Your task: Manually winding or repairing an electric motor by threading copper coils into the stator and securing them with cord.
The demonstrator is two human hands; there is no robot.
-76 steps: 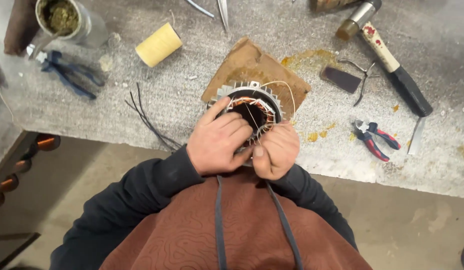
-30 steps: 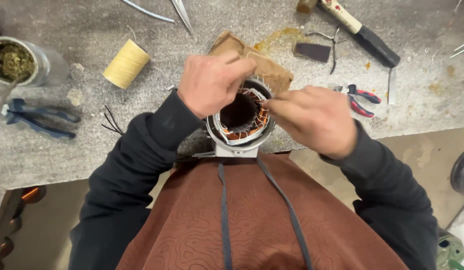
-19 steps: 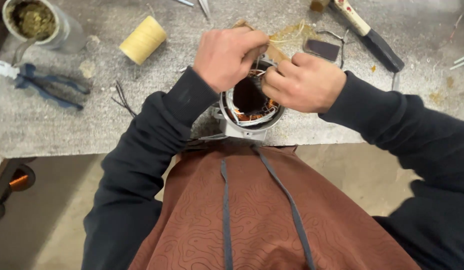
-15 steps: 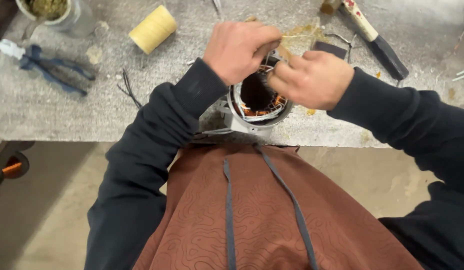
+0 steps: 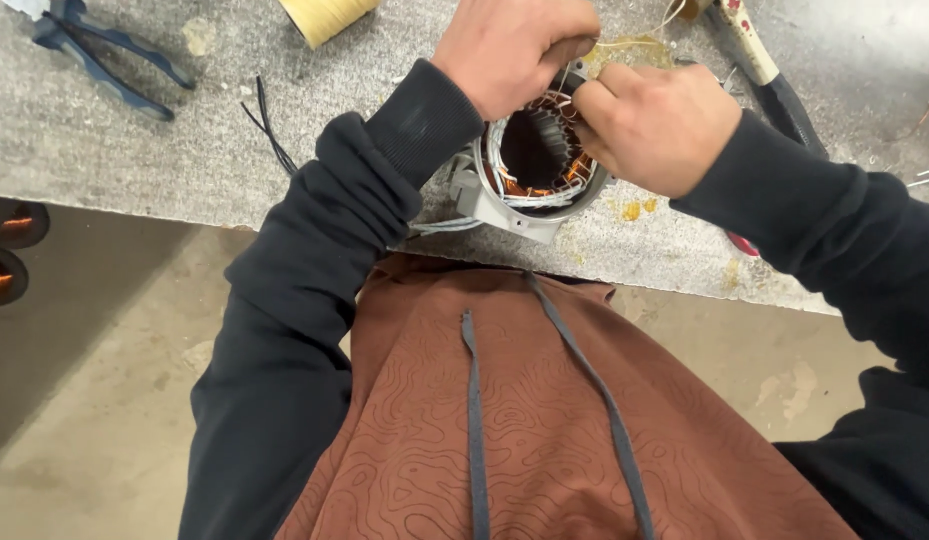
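At the bench edge: grey concrete worktop (image 5: pixel 135 150), seen from above.
Stator: round grey motor stator (image 5: pixel 530 190) with copper windings, bore axis tilted up toward the viewer, resting at the near edge.
Left hand: left hand (image 5: pixel 515 50) closed over the far-left rim.
Right hand: right hand (image 5: pixel 660 125) pinching the wires at the right rim; both hands touch it, close together.
Beyond: black wire strands (image 5: pixel 270 130), blue pliers (image 5: pixel 105 45), yellow thread spool (image 5: pixel 325 15), black-handled tool (image 5: pixel 770 80).

Even, soft daylight; faint shadows; sharp centre; slight blur and stretch at edges.
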